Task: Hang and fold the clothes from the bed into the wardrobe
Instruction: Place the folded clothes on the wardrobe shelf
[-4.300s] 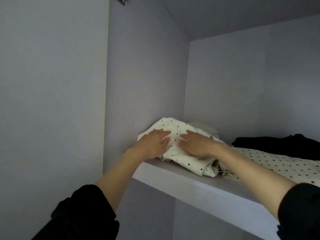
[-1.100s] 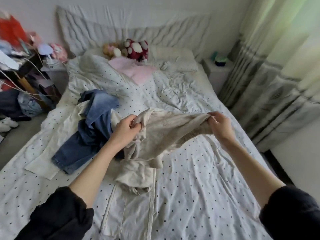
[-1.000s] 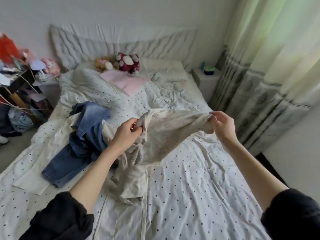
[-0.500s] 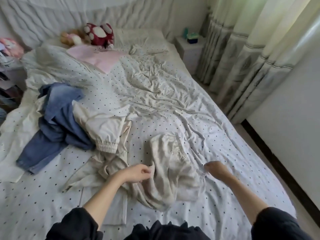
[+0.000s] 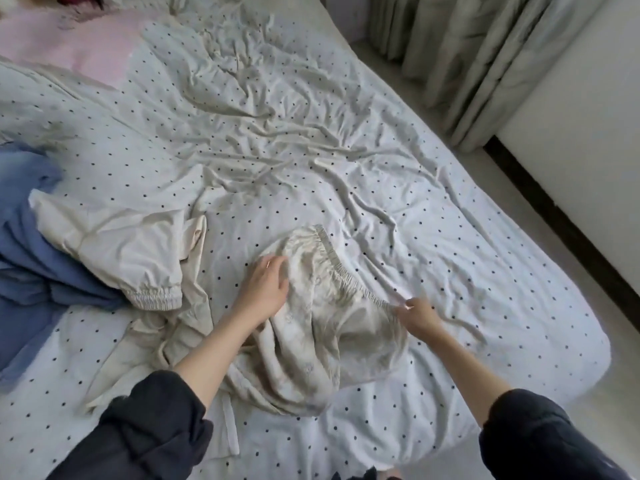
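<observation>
Spreading the cream shorts [image 5: 322, 327] flat on the bed [image 5: 450, 237], near its foot, probably for folding. Pressing the left hand [image 5: 265, 287] down with fingers straight and loosely spread, pinning the cloth. Pinching the elastic waistband [image 5: 341, 268] at its end with the right hand [image 5: 417, 315], apparently pulling it taut. Leaving the blue jeans [image 5: 31, 258] and another cream garment [image 5: 114, 244] lying to the left.

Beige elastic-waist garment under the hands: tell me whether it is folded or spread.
Spread, not yet folded. The beige garment lies rumpled on the bed; the left hand rests flat on it, the right hand pinches its waistband.
</observation>
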`<state>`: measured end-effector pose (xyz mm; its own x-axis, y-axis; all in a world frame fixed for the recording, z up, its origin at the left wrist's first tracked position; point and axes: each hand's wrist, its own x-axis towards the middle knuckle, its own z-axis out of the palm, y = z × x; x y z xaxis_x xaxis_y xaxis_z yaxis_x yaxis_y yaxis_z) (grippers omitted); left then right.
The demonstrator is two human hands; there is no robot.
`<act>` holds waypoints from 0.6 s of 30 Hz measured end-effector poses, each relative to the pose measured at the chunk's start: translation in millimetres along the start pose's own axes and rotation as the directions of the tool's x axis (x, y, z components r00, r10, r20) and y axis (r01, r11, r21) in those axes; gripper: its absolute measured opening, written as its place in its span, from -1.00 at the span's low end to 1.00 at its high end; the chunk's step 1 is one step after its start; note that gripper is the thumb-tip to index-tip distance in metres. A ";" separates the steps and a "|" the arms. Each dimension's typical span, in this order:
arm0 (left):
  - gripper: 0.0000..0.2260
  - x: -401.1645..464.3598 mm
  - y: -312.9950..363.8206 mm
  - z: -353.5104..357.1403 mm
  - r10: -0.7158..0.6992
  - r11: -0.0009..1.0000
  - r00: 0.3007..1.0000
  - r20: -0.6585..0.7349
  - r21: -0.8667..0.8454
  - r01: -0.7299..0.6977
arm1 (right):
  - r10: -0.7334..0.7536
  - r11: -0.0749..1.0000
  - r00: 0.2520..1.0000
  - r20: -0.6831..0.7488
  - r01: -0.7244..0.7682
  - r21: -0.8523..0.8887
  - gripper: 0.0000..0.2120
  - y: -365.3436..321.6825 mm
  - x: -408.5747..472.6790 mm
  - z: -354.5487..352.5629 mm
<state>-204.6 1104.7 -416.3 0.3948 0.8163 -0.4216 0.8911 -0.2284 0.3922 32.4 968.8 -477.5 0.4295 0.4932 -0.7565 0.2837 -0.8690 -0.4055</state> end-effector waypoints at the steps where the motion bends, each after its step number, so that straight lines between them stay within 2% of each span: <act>1: -0.58 18.2 5.8 6.0 0.022 0.999 1.000 -0.008 0.049 -0.021 | 0.058 0.998 0.998 0.006 -0.058 0.035 -0.83 9.7 10.1 3.3; 2: -0.57 23.9 7.8 2.5 0.043 0.995 0.999 -0.031 0.086 -0.040 | 0.092 0.994 0.996 0.006 -0.092 0.062 -0.86 12.6 9.1 6.1; 4: -0.54 48.2 15.3 6.6 0.049 0.983 0.999 0.012 0.174 -0.050 | 0.181 0.974 0.983 0.027 -0.183 0.136 -0.86 21.4 20.8 11.0; 6: -0.47 66.9 20.8 12.5 -0.027 0.971 0.996 0.085 0.239 0.006 | 0.266 0.935 0.958 0.106 -0.283 0.212 -0.84 25.2 30.6 13.8; 9: -0.39 84.9 24.4 17.3 -0.150 0.974 0.980 0.134 0.189 0.123 | 0.309 0.875 0.930 0.197 -0.359 0.325 -0.84 30.8 37.1 17.3; 11: -0.45 90.4 25.7 14.9 -0.190 0.969 0.979 0.075 0.175 0.175 | 0.282 0.862 0.941 0.184 -0.333 0.381 -0.83 29.2 36.1 6.9; 13: -0.62 90.2 27.1 6.7 -0.176 0.973 0.984 -0.017 0.150 0.177 | 0.213 0.851 0.966 0.147 -0.258 0.457 -0.74 23.4 31.9 -9.4; 16: -0.87 87.6 33.6 -17.9 -0.122 0.992 0.985 -0.125 -0.060 0.115 | 0.103 0.828 0.994 0.041 -0.108 0.550 -0.78 3.0 22.3 -38.9; 18: -0.90 82.0 41.9 -43.6 -0.076 0.976 0.980 -0.185 -0.214 0.036 | 0.027 0.804 0.999 -0.042 0.003 0.594 -0.80 -17.9 10.2 -59.6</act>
<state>-144.6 1185.3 -398.8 0.2773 0.9155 -0.2914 0.8362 -0.0806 0.5424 82.7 991.8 -447.4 0.4730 0.4707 -0.7448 -0.2797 -0.7214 -0.6336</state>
